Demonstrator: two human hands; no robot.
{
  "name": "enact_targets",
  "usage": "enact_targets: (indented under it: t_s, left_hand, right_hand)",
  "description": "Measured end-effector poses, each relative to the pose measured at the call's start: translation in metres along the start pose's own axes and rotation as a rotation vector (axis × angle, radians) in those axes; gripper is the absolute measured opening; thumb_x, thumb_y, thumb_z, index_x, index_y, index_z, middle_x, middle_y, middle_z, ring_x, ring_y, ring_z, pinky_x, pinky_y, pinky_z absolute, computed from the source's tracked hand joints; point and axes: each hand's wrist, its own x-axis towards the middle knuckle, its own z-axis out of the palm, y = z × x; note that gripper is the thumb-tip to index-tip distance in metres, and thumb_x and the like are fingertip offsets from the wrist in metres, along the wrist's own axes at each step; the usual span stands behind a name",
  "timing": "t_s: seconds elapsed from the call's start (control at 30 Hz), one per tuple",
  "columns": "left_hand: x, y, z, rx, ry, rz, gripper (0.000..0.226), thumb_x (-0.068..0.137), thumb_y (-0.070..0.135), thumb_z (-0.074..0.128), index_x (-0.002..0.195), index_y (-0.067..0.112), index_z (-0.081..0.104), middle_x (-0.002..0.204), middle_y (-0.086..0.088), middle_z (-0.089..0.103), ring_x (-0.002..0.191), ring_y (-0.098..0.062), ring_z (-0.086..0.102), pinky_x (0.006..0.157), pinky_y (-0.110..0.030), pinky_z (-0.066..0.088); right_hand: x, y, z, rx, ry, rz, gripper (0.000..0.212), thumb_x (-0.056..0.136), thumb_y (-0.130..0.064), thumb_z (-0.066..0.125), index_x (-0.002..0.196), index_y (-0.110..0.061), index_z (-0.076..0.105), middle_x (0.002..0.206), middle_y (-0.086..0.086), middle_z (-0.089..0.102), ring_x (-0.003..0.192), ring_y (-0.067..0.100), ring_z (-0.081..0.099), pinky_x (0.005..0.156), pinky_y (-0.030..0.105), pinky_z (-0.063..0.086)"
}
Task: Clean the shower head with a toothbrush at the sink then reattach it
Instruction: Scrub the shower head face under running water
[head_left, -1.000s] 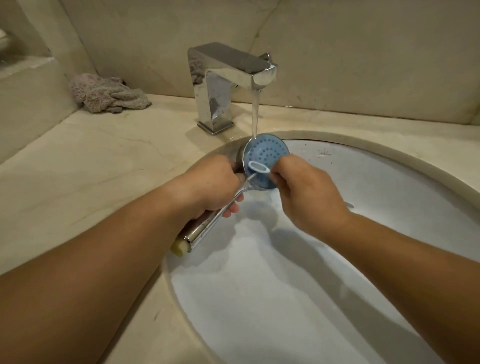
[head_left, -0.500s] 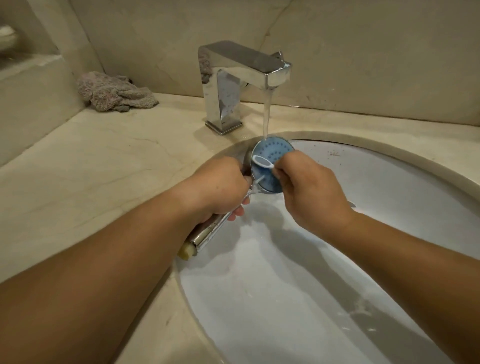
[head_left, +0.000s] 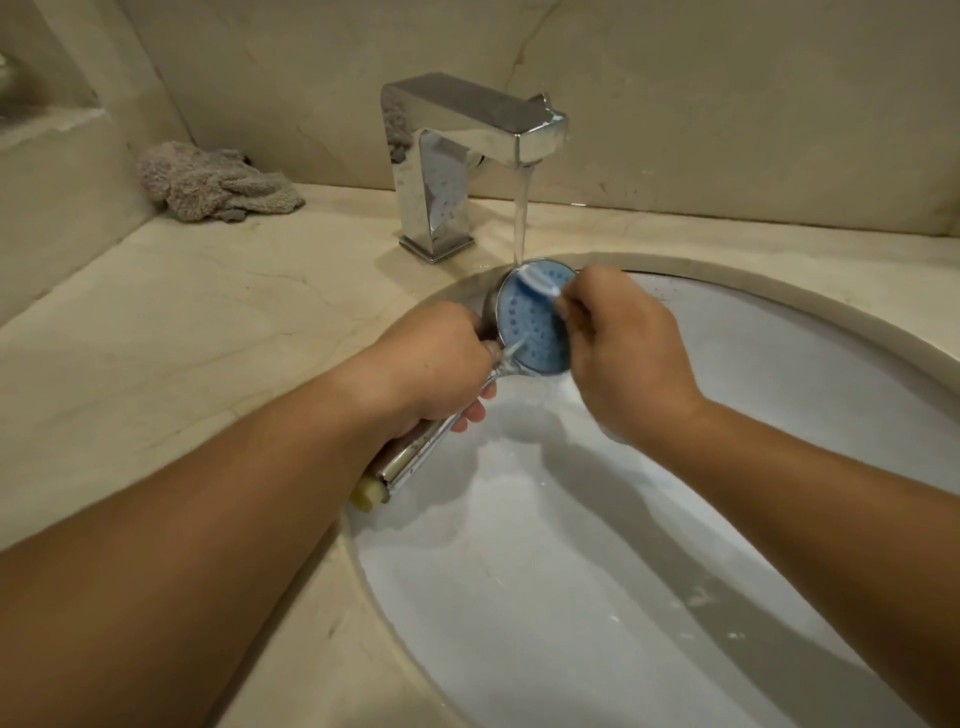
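Left hand (head_left: 436, 364) grips shower head (head_left: 535, 327); right hand (head_left: 623, 353) presses toothbrush (head_left: 540, 283) on face under running faucet (head_left: 467, 150).

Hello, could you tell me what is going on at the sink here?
A person is scrubbing a shower head over the sink under running water from the faucet. The left hand grips its chrome handle, blue face turned up. The right hand holds a toothbrush, with the bristles against the top edge of the face, where the stream lands. A crumpled cloth lies on the counter behind.
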Motion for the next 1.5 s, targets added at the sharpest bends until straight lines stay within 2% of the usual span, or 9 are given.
enact_targets:
  t_s: [0.1, 0.5, 0.63, 0.8, 0.93, 1.07, 1.27, 1.37, 1.5]
  left_hand:
    - [0.001, -0.001, 0.001, 0.002, 0.009, -0.006, 0.023, 0.107, 0.02, 0.046, 0.104, 0.01, 0.067, 0.089, -0.01, 0.072, 0.059, -0.016, 0.069, 0.05, -0.026, 0.057]
    - [-0.001, -0.004, 0.0, 0.004, 0.022, 0.026, 0.022, 0.106, 0.019, 0.045, 0.106, 0.011, 0.066, 0.088, -0.009, 0.071, 0.057, -0.015, 0.066, 0.046, -0.023, 0.053]
    - [-0.002, -0.003, 0.0, 0.002, 0.028, 0.019, 0.022, 0.107, 0.019, 0.045, 0.104, 0.013, 0.066, 0.089, -0.01, 0.071, 0.057, -0.014, 0.067, 0.047, -0.024, 0.054]
    - [-0.001, -0.002, 0.0, 0.001, 0.031, 0.035, 0.021, 0.106, 0.018, 0.045, 0.099, 0.017, 0.065, 0.088, -0.009, 0.071, 0.057, -0.015, 0.067, 0.046, -0.024, 0.054]
    - [0.0, -0.002, 0.001, 0.023, 0.022, 0.029, 0.022, 0.106, 0.02, 0.046, 0.098, 0.015, 0.066, 0.088, -0.009, 0.072, 0.056, -0.014, 0.068, 0.047, -0.024, 0.054]
    - [0.0, -0.001, 0.0, 0.032, 0.037, 0.041, 0.022, 0.107, 0.019, 0.044, 0.097, 0.017, 0.064, 0.089, -0.007, 0.071, 0.061, -0.015, 0.069, 0.049, -0.025, 0.054]
    - [-0.001, -0.001, 0.001, -0.004, 0.044, 0.023, 0.022, 0.105, 0.016, 0.043, 0.101, 0.016, 0.065, 0.087, -0.009, 0.07, 0.059, -0.017, 0.065, 0.047, -0.026, 0.054]
    - [0.0, -0.002, -0.001, -0.059, 0.059, 0.034, 0.024, 0.104, 0.012, 0.04, 0.113, 0.014, 0.062, 0.086, -0.011, 0.067, 0.059, -0.019, 0.063, 0.049, -0.028, 0.053]
    - [0.0, -0.002, 0.0, -0.093, 0.053, 0.039, 0.029, 0.102, 0.012, 0.038, 0.121, 0.019, 0.06, 0.087, -0.013, 0.067, 0.058, -0.02, 0.061, 0.05, -0.029, 0.052]
  right_hand:
    - [-0.003, -0.003, 0.007, 0.022, -0.008, -0.016, 0.012, 0.098, -0.018, 0.048, 0.088, -0.014, 0.05, 0.085, 0.003, 0.053, 0.072, 0.025, 0.051, 0.058, 0.037, 0.047]
    - [0.007, 0.013, -0.004, 0.056, 0.067, 0.167, 0.017, 0.102, -0.026, 0.042, 0.088, -0.016, 0.047, 0.084, 0.0, 0.052, 0.07, 0.014, 0.045, 0.055, 0.027, 0.037]
    - [-0.004, -0.003, 0.004, 0.053, -0.007, -0.011, 0.015, 0.1, -0.022, 0.045, 0.085, -0.022, 0.043, 0.085, -0.001, 0.05, 0.072, 0.02, 0.047, 0.056, 0.029, 0.04]
    - [0.003, 0.013, -0.006, 0.042, 0.05, 0.076, 0.014, 0.1, -0.021, 0.045, 0.088, -0.014, 0.048, 0.085, 0.002, 0.052, 0.074, 0.023, 0.049, 0.058, 0.033, 0.041]
    - [-0.009, 0.004, 0.004, -0.036, -0.042, -0.212, 0.007, 0.093, -0.007, 0.055, 0.086, -0.007, 0.053, 0.083, 0.009, 0.055, 0.065, 0.029, 0.051, 0.053, 0.038, 0.047]
    - [0.002, 0.015, -0.004, -0.003, 0.018, -0.038, 0.01, 0.099, -0.017, 0.048, 0.089, -0.016, 0.049, 0.086, -0.001, 0.049, 0.072, 0.02, 0.047, 0.053, 0.024, 0.037]
    - [-0.008, 0.016, 0.005, -0.05, -0.017, -0.24, 0.005, 0.092, -0.005, 0.052, 0.088, -0.004, 0.054, 0.084, 0.012, 0.056, 0.063, 0.034, 0.051, 0.052, 0.044, 0.048]
    - [0.0, 0.02, -0.002, -0.015, 0.074, -0.114, 0.009, 0.097, -0.01, 0.051, 0.088, -0.008, 0.053, 0.081, 0.002, 0.049, 0.064, 0.026, 0.046, 0.055, 0.036, 0.042]
    - [-0.015, 0.014, 0.004, -0.045, 0.012, -0.275, 0.014, 0.093, -0.011, 0.046, 0.087, -0.003, 0.055, 0.081, 0.01, 0.054, 0.061, 0.031, 0.048, 0.051, 0.036, 0.043]
